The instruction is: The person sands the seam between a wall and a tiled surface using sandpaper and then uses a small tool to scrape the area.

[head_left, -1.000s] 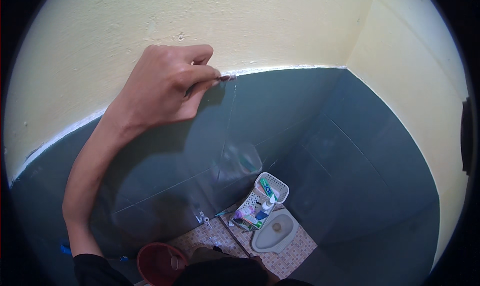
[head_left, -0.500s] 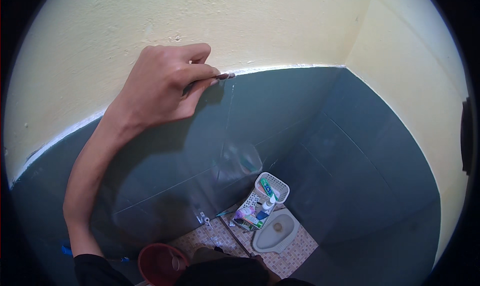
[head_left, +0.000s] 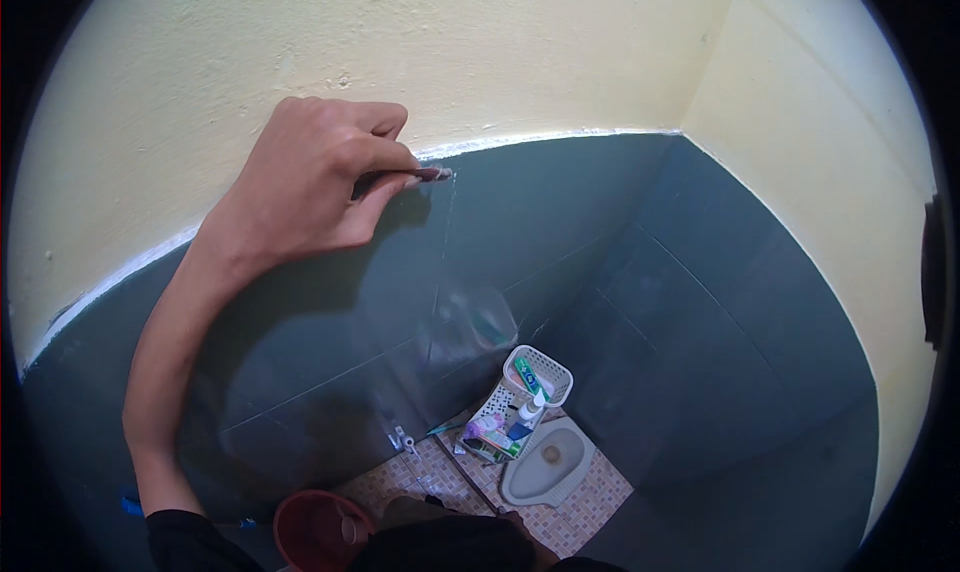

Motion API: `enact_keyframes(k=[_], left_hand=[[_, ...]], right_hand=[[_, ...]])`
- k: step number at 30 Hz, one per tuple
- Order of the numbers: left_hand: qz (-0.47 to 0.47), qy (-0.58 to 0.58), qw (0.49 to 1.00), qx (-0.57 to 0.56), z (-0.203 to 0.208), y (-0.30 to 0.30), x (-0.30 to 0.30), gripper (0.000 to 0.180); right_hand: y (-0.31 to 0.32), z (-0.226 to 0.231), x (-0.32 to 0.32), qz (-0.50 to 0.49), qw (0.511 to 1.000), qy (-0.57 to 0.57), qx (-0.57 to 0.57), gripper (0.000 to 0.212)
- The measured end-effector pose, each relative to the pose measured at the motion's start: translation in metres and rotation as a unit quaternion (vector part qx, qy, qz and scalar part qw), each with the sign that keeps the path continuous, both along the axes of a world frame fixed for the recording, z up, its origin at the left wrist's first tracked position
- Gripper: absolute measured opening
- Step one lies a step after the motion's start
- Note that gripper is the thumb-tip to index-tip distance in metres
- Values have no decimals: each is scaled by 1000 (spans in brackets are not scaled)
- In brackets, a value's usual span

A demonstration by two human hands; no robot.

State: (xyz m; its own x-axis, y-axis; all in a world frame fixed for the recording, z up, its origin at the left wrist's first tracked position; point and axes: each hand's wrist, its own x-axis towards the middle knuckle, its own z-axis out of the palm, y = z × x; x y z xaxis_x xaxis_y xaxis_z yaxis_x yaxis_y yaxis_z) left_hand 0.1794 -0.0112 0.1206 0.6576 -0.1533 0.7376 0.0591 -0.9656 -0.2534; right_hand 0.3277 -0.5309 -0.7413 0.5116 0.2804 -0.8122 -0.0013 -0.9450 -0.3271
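Observation:
My left hand (head_left: 310, 177) is raised against the wall, with its thumb and fingers pinched on a thin, dark reddish-brown piece (head_left: 433, 174). A whitish smear shows at the tip of this piece, and most of it is hidden by the fingers, so its kind cannot be told. The tip lies over the grey-green tiles (head_left: 560, 202), just under the rough white joint line (head_left: 540, 138) and close to the top of a pale vertical tile seam. Above that line is the cream painted wall (head_left: 520, 52). My right hand does not show.
Far below are a squat toilet (head_left: 552, 457), white plastic baskets (head_left: 560, 367) with toiletries, a red bucket (head_left: 300, 532) with a dipper, and a wall tap (head_left: 405, 440). The small-tiled floor (head_left: 605, 492) lies around the toilet. A dark object (head_left: 932, 272) juts in at the right rim.
My left hand has shifted slightly left and down, carrying the thin brown piece from the white joint line onto the tiles just below it.

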Motion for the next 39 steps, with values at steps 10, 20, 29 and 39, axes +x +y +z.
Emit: enact_keyframes(k=[10, 20, 29, 39], left_hand=[[-5, 0, 1000, -4, 1, 2, -2, 17], [8, -6, 1000, -4, 0, 1, -3, 21], [15, 0, 1000, -17, 0, -2, 0, 22], [17, -13, 1000, -15, 0, -2, 2, 23]], right_hand=[[12, 44, -4, -42, 999, 21, -11, 57], [28, 58, 0, -41, 999, 5, -30, 56], [29, 59, -7, -48, 998, 5, -32, 56], [32, 60, -10, -55, 998, 3, -33, 55]])
